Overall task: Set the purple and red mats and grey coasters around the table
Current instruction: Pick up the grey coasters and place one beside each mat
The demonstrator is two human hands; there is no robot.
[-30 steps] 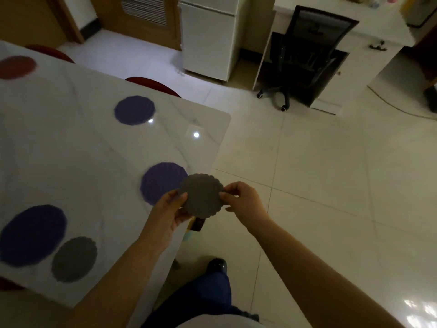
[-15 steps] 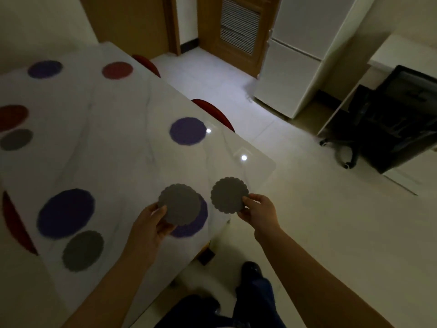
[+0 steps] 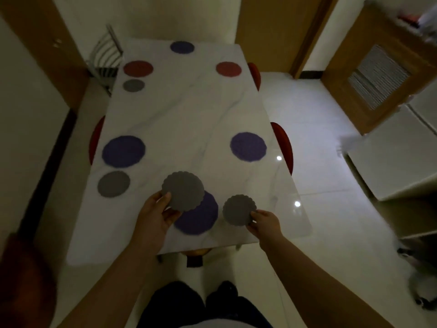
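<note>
Pinching a round grey coaster (image 3: 183, 191), face up, the left hand (image 3: 155, 216) holds it over the near purple mat (image 3: 201, 218); the right hand (image 3: 264, 223) pinches a second coaster (image 3: 239, 210) flat beside it.

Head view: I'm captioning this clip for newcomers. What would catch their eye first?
First, the two hands at the near end of the white table: the left hand holds one grey coaster over the near purple mat, the right hand pinches a second grey coaster beside it. Farther off, red mats flank the table's far end.
</note>
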